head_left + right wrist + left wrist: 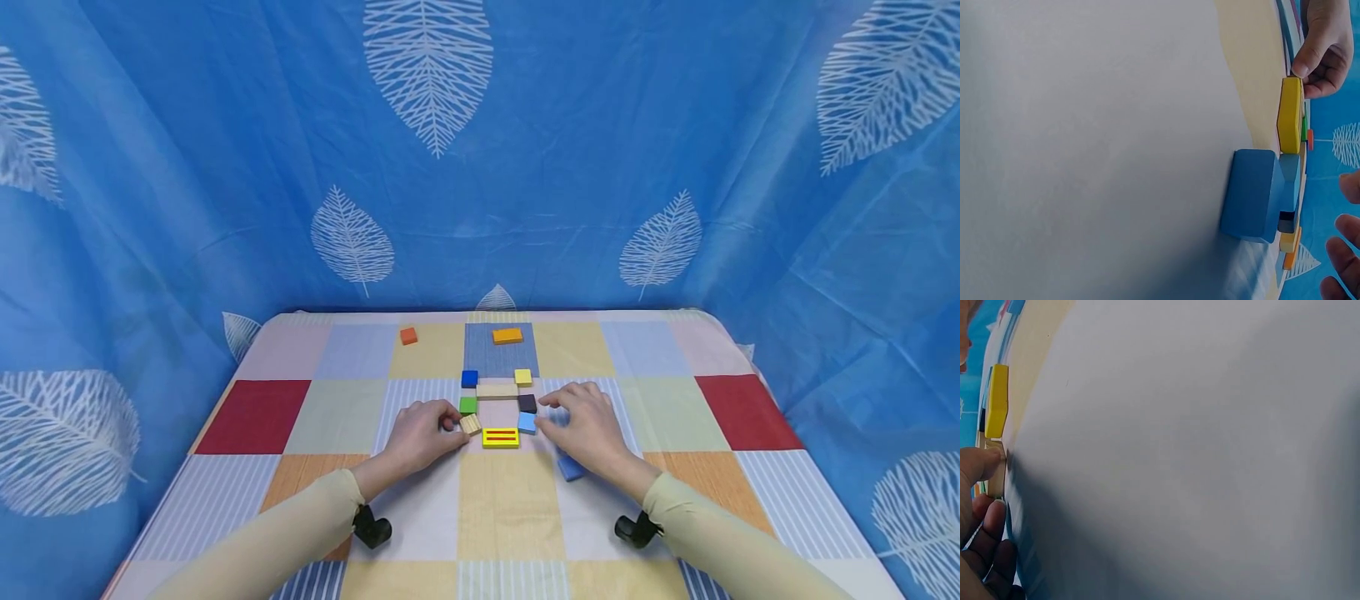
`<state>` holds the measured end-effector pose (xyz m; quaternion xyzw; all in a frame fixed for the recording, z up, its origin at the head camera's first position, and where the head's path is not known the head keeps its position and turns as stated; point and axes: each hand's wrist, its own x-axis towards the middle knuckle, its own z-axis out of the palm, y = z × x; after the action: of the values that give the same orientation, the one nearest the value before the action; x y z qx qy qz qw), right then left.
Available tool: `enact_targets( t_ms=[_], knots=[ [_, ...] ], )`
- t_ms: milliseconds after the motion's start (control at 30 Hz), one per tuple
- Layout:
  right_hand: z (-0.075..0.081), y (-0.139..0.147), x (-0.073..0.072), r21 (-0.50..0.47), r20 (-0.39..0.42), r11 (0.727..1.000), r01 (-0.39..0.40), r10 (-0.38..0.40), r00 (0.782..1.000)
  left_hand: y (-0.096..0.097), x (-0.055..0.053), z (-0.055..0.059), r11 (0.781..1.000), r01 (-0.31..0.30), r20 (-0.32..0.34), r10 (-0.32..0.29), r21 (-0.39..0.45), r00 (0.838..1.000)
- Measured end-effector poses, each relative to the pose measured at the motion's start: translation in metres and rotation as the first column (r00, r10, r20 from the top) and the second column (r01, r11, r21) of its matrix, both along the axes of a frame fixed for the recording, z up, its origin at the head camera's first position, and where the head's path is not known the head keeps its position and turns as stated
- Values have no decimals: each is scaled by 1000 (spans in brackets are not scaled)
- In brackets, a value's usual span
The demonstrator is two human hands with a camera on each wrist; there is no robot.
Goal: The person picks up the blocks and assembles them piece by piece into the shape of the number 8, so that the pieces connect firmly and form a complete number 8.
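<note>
My left hand (pixel 425 431) pinches a small light wooden block (pixel 470 425) between thumb and fingers; in the left wrist view the thumb lies on the block's (pixel 996 469) edge. Beside that block sits a yellow block with red stripes (pixel 500 438). My right hand (pixel 588 423) hovers with fingers apart and nothing in them, close to a light blue block (pixel 527 423) and a black block (pixel 527 403). Under the right hand a larger blue block (pixel 571 468) lies on the cloth, partly hidden in the head view; the right wrist view shows it whole.
A green block (pixel 468 405), a dark blue block (pixel 469 379), a long wooden block (pixel 497 392) and a pale yellow block (pixel 522 377) complete a ring-like layout. Farther back lie an orange block (pixel 507 336) and a red-orange block (pixel 408 336) on the patchwork cloth (pixel 510 517). Blue curtains (pixel 525 208) surround the table.
</note>
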<state>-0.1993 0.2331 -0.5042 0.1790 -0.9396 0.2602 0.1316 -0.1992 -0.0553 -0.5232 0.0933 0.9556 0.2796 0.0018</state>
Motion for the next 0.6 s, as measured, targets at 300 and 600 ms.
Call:
enact_targets(
  t_ms=[300, 600],
  knots=[
    [-1, -1, -1, 7, 8, 1000, 10, -10, 1000, -1, 0, 0, 999, 34, -43, -35, -26, 998],
    [-1, 4, -2, 6, 19, 1000, 27, -27, 999, -1, 1, 0, 1000, 22, -22, -22, -5, 1000]
  ],
)
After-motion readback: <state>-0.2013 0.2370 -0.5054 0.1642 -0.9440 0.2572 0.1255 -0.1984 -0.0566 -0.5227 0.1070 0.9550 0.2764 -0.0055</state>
